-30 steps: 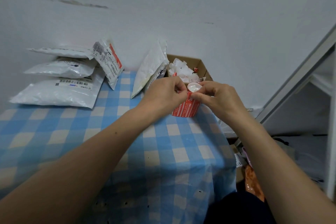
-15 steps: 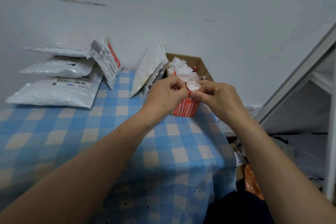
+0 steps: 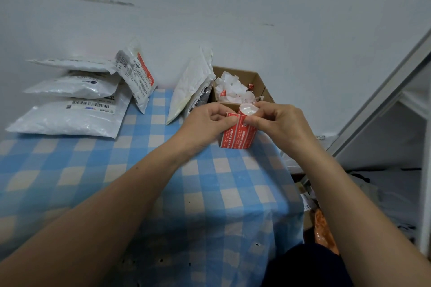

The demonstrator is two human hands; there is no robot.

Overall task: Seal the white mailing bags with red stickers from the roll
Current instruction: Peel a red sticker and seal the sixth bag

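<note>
Our left hand [image 3: 207, 121] pinches the top corner of the strip of red stickers [image 3: 238, 138] between thumb and finger. Our right hand [image 3: 279, 121] is curled round the roll [image 3: 249, 109] and holds it up, just in front of the box [image 3: 258, 81]. The strip hangs down from the roll. Its bottom end is close to the table [image 3: 140, 182], but we cannot tell if it touches.

We think we are trying to peel one sticker off. If we pull too fast, the sticker may rip, or the white backing may come away with it. The sticky side could fold over and stick to itself or to our fingers, and then it would be no good. The roll looks easy to drop, and the table edge is near, so it could fall to the floor.

The white bags [image 3: 70, 119] lie in a pile well off to the left, and two more bags [image 3: 189, 91] lean up beside the box. None is under our hands. So we would have to carry a loose sticker over to a bag, and it might curl up on the way.
</note>
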